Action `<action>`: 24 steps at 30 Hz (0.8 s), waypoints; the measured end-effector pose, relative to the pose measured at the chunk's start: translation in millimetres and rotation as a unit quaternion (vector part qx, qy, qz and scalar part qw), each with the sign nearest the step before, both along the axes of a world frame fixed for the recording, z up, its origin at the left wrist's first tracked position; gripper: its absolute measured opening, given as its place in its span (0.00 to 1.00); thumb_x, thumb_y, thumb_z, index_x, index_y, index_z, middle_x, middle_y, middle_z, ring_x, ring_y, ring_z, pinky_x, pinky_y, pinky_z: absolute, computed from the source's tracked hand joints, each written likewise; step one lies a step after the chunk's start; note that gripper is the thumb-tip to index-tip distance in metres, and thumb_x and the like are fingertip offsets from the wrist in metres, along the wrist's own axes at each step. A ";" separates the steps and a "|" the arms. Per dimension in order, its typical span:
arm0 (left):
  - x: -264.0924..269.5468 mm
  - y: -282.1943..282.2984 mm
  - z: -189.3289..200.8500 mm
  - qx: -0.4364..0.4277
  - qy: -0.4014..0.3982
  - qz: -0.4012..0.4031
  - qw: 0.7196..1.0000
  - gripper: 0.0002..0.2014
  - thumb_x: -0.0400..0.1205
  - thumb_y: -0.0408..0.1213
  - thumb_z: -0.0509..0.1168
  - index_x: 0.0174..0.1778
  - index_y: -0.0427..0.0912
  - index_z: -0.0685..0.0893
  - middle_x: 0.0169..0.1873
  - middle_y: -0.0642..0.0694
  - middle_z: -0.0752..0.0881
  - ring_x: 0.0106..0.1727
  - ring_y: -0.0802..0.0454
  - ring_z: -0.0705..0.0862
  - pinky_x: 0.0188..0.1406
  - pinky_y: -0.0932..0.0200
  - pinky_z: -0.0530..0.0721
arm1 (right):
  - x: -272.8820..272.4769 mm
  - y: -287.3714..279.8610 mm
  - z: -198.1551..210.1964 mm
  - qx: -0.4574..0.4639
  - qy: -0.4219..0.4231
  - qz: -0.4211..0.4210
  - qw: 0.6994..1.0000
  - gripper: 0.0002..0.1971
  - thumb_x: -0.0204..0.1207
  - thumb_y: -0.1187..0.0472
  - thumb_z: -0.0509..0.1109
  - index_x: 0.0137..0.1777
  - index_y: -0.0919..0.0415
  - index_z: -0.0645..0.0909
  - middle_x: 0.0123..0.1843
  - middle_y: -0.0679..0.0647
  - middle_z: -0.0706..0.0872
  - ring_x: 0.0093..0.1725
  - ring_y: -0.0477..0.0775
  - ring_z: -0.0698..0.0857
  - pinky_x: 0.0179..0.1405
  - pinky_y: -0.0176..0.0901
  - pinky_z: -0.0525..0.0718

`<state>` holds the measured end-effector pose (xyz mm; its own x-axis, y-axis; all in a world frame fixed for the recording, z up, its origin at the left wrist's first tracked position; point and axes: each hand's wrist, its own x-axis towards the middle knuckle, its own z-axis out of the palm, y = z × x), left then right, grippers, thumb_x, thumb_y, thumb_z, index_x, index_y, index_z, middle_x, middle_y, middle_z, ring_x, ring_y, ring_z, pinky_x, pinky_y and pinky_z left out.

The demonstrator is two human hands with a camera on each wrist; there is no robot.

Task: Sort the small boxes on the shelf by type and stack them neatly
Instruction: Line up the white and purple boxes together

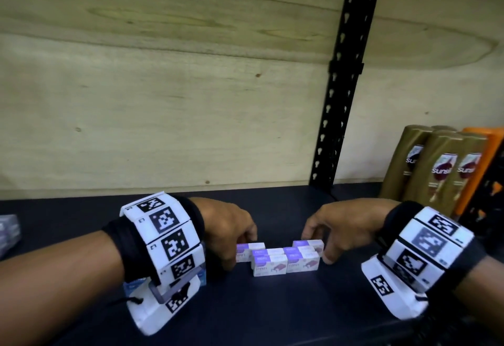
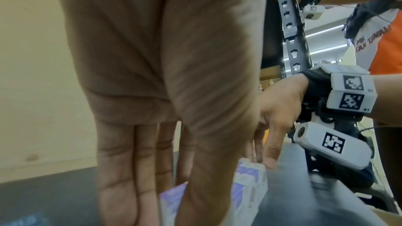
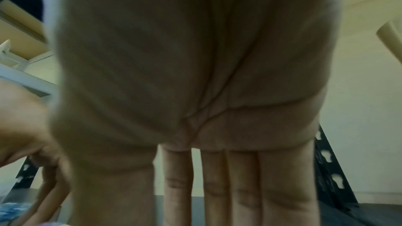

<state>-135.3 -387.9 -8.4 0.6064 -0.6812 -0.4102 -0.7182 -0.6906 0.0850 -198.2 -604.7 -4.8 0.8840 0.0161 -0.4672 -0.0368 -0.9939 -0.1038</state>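
Small purple-and-white boxes (image 1: 278,258) sit in a tight cluster on the dark shelf (image 1: 272,304), mid-width, nearer the front edge than the plywood back wall. Several lie side by side, at least one row on top of another; exact count unclear.

Handling, as a judgement: thin printed carton, light, stiff enough to hold shape but easy to dent at the corners. Glossy faces likely slide on each other, so a stack will shift if nudged. Best hold: short end faces or long sides, thumb opposite fingers, light pressure.

Left hand (image 1: 226,232): fingers pointing down at the cluster's left end, touching the leftmost box. The left wrist view shows fingers extended downward rather than wrapped round it. Reads as pressing or steadying, not gripping.

Right hand (image 1: 343,225): at the cluster's right end, fingers straight down behind the upper right box, thumb down near the front right corner. Whether the thumb actually pinches is not clear; looks like bracketing contact.

Brown bottles (image 1: 436,165) stand at the shelf's far right, well apart. Another pale stack (image 1: 8,232) at the left edge.
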 end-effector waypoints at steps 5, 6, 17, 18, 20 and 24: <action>-8.1 -5.4 -6.6 0.006 -0.003 0.006 1.000 0.31 0.69 0.49 0.81 0.67 0.57 0.79 0.56 0.56 0.84 0.53 0.55 0.82 0.51 0.57 0.82 | -2.9 3.5 -7.2 -0.023 -0.001 -0.007 1.000 0.29 0.65 0.51 0.84 0.66 0.39 0.79 0.57 0.37 0.84 0.56 0.44 0.83 0.63 0.46 0.81; -9.5 -7.3 -7.4 0.002 -0.002 0.007 1.000 0.30 0.69 0.49 0.81 0.66 0.56 0.79 0.56 0.56 0.84 0.53 0.55 0.82 0.51 0.57 0.82 | -2.9 4.9 -9.4 -0.034 -0.008 -0.003 0.999 0.29 0.65 0.49 0.84 0.66 0.39 0.79 0.58 0.38 0.84 0.57 0.45 0.83 0.64 0.48 0.81; -20.1 -30.6 -11.9 -0.006 -0.027 -0.002 1.000 0.27 0.74 0.47 0.78 0.68 0.49 0.79 0.57 0.50 0.84 0.49 0.53 0.80 0.46 0.57 0.80 | -0.1 26.4 -17.3 -0.066 -0.046 0.066 0.995 0.25 0.70 0.50 0.80 0.66 0.44 0.77 0.57 0.45 0.84 0.54 0.49 0.83 0.48 0.43 0.80; -20.6 -31.8 -12.6 -0.003 -0.031 -0.005 0.999 0.26 0.75 0.46 0.77 0.68 0.48 0.79 0.58 0.49 0.84 0.48 0.53 0.80 0.46 0.57 0.80 | 0.1 27.2 -17.9 -0.069 -0.048 0.070 0.994 0.25 0.70 0.51 0.80 0.66 0.44 0.77 0.56 0.45 0.84 0.54 0.49 0.83 0.47 0.43 0.80; -20.2 -32.7 -13.6 -0.004 -0.036 -0.006 0.999 0.26 0.75 0.45 0.77 0.69 0.47 0.80 0.59 0.48 0.84 0.48 0.53 0.80 0.46 0.57 0.80 | 0.2 28.5 -18.7 -0.074 -0.053 0.073 0.993 0.24 0.70 0.51 0.80 0.65 0.44 0.77 0.55 0.45 0.84 0.53 0.50 0.83 0.46 0.43 0.80; -19.8 -30.9 -15.6 -0.010 -0.033 -0.001 0.999 0.26 0.76 0.46 0.76 0.69 0.49 0.79 0.59 0.49 0.84 0.51 0.51 0.82 0.49 0.56 0.82 | -0.1 30.0 -19.1 -0.082 -0.053 0.081 0.992 0.23 0.71 0.51 0.79 0.65 0.44 0.77 0.56 0.46 0.85 0.52 0.50 0.84 0.45 0.43 0.79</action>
